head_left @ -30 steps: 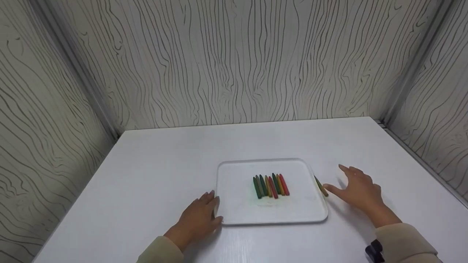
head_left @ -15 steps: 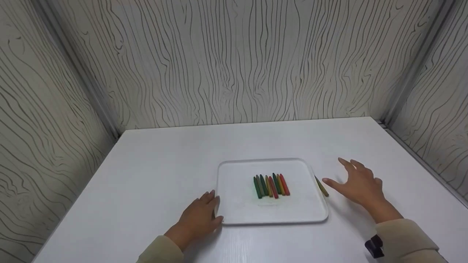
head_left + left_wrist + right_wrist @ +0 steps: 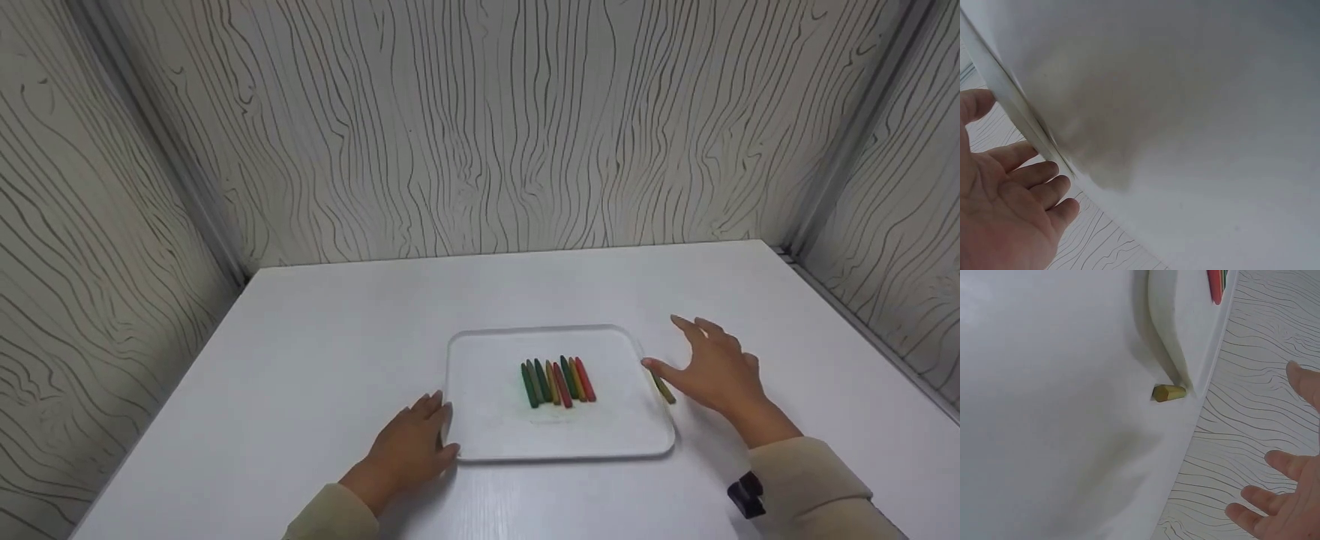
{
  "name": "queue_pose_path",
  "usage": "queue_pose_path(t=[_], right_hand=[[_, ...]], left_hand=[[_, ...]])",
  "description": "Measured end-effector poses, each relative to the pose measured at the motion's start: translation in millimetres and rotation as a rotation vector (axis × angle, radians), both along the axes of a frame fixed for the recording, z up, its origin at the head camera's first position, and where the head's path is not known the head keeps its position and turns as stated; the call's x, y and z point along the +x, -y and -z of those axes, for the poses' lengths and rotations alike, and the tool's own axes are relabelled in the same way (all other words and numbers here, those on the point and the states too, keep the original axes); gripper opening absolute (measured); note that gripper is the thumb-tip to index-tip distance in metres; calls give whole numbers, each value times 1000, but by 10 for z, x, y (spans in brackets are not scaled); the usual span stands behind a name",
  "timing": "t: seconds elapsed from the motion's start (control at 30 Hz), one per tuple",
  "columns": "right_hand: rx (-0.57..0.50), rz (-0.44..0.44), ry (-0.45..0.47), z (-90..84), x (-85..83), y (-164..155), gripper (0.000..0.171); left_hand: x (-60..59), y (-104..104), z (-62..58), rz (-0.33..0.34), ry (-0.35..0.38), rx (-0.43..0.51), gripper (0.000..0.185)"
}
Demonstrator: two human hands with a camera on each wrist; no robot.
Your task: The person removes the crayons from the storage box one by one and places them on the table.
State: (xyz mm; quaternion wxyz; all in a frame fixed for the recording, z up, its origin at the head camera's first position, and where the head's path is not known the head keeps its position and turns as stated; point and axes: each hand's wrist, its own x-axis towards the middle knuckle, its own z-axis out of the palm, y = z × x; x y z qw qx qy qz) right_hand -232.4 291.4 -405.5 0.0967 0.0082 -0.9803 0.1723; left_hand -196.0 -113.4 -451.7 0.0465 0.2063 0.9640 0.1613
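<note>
A white rectangular tray (image 3: 480,390) lies on the table, with a row of several green, yellow and red crayons (image 3: 585,379) side by side near its middle. My left hand (image 3: 409,446) touches the tray's left edge; in the left wrist view its fingers (image 3: 1041,173) lie along the rim, not curled round it. Over the tray's right edge hovers my right hand (image 3: 712,375), fingers spread and holding nothing. Just below its thumb, a yellowish-green crayon (image 3: 664,390) lies on the table against the tray's right side, partly hidden by the thumb in the head view.
The white tabletop (image 3: 337,322) spreads around the tray. Wood-grain-patterned panels (image 3: 480,135) rise at the back and on both sides. A dark device (image 3: 747,495) sits at the right sleeve cuff.
My right hand first rises slightly away from the table, then shifts left so its thumb reaches over the tray's edge. The left hand, tray and crayons stay in place.
</note>
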Motion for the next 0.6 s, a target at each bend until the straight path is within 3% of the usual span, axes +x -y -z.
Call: queue_pose_path(t=[0.6], right_hand=[[-26, -66, 11, 187, -101, 388, 83]], left_hand=[[6, -26, -22, -11, -20, -26, 62]])
